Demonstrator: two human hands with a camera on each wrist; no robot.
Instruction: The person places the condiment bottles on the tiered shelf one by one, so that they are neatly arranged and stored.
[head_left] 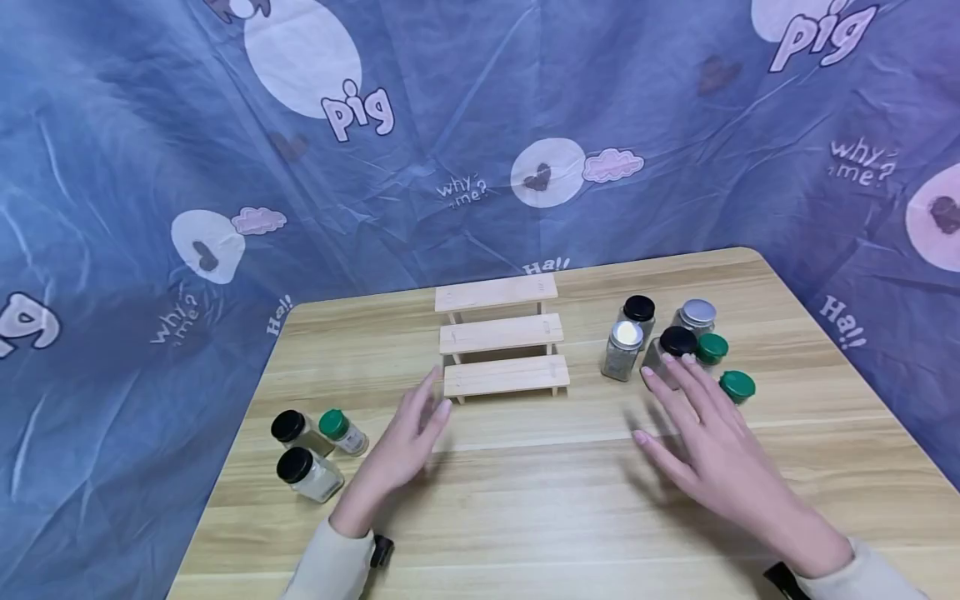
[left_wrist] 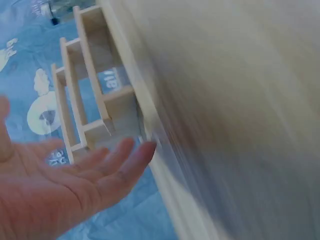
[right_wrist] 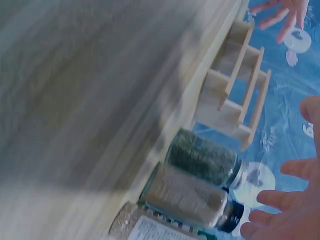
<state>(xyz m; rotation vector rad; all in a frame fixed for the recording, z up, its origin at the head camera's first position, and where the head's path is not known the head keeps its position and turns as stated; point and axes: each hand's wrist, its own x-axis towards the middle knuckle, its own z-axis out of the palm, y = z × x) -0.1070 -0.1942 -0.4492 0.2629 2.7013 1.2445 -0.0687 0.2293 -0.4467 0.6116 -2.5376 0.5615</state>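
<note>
A three-step wooden rack [head_left: 504, 333] stands at the back middle of the table. My left hand [head_left: 401, 437] hovers just in front of its lower left corner, fingers extended and holding nothing. On the right, my right hand [head_left: 708, 454] is spread with straight fingers, close to a group of spice jars. In the right wrist view, the fingers stay apart from a black-capped jar [right_wrist: 187, 195] and a silver-capped jar [right_wrist: 202, 156] of dried green herb. Other jars there include one with a silver lid [head_left: 622, 352] and green-lidded ones [head_left: 738, 386].
At the left of the table are two black-capped jars [head_left: 311, 475] and a tilted green-capped jar [head_left: 344, 432]. Blue printed cloth [head_left: 450, 125] hangs behind and beside the wooden table [head_left: 525, 500].
</note>
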